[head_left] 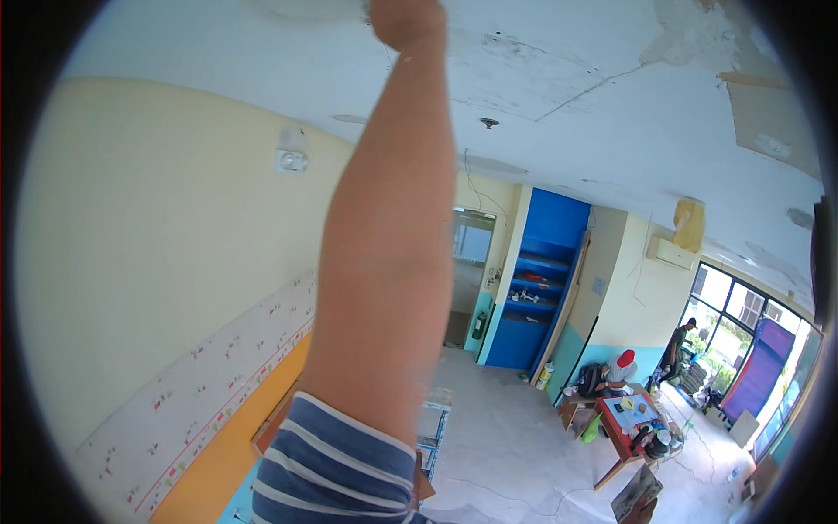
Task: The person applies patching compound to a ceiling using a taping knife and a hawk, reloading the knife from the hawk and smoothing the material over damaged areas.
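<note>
My left arm, in a blue sleeve with white stripes (336,458), reaches straight up through the middle of the view toward the ceiling (541,61). At the top edge only the base of my left hand (408,22) shows. Its fingers are cut off by the frame, so what they hold or touch is hidden. Around the hand the white ceiling has patchy, stained areas and a long crack. My right hand is out of view.
A cream wall (183,192) with an emergency light (291,161) stands at left. Beyond are a stepladder (434,419), blue shelves (534,279), and a red table (624,428) with clutter. One person in a red cap (625,359) sits there; another (678,348) stands near the windows.
</note>
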Demonstrator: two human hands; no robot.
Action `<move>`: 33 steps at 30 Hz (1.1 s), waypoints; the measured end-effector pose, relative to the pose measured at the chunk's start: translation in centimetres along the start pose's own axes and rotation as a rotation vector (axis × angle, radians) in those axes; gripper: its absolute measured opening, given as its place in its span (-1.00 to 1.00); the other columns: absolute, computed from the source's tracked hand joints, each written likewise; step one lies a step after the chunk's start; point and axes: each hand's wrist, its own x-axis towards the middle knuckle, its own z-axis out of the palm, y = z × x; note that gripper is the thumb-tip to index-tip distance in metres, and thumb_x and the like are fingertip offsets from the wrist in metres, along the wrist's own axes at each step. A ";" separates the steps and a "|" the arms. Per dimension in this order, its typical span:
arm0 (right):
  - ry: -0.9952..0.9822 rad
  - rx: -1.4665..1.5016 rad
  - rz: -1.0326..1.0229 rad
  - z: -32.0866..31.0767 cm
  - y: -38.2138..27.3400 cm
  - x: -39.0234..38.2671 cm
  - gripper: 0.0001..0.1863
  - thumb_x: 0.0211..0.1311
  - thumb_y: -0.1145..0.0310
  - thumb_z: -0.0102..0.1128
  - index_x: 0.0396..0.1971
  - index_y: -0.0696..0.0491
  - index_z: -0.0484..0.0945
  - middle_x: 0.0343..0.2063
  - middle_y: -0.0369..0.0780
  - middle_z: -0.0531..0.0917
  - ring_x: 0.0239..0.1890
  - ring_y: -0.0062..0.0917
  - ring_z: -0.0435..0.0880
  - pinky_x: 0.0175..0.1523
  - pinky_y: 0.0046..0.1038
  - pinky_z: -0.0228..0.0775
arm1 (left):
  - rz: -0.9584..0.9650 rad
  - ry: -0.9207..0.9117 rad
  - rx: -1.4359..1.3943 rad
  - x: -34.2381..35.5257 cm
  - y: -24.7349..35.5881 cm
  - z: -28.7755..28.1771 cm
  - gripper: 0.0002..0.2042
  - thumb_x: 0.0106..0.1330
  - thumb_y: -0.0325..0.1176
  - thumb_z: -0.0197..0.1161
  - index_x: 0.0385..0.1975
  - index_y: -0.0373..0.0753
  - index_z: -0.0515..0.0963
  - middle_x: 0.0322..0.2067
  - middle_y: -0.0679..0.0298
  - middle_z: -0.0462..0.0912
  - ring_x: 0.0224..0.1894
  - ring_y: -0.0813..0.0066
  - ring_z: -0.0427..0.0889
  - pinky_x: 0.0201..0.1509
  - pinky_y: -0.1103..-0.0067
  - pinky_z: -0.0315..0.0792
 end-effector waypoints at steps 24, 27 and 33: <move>-0.066 -0.109 -0.062 1.2 -0.7 -1.0 -0.66 0.26 0.45 -0.07 0.03 0.03 0.47 0.07 -0.36 0.53 -0.16 -0.46 0.59 -0.19 -0.48 0.42 | -0.442 -0.220 -1.039 11.2 -0.5 -9.1 -0.75 0.28 -0.29 0.13 -0.25 -0.39 0.43 -0.43 0.09 0.56 -0.39 0.26 0.61 -0.28 0.37 0.60; -0.005 0.377 0.090 1.7 -1.0 -0.8 -0.69 0.26 0.44 -0.07 -0.02 0.04 0.50 0.00 -0.31 0.58 -0.20 -0.44 0.60 -0.23 -0.46 0.45 | -0.327 -0.225 -1.019 10.9 4.6 -12.3 -0.80 0.36 -0.30 0.06 -0.38 -0.32 0.39 -0.49 0.21 0.48 -0.45 0.47 0.54 -0.34 0.52 0.62; -0.114 0.276 0.138 0.4 -2.3 0.0 -0.66 0.23 0.38 -0.03 -0.01 0.06 0.50 -0.08 -0.24 0.60 -0.24 -0.39 0.62 -0.24 -0.49 0.47 | -0.057 -0.137 -0.960 10.8 7.8 -16.9 -0.77 0.34 -0.28 0.09 -0.38 -0.36 0.39 -0.42 0.16 0.48 -0.42 0.46 0.53 -0.35 0.53 0.60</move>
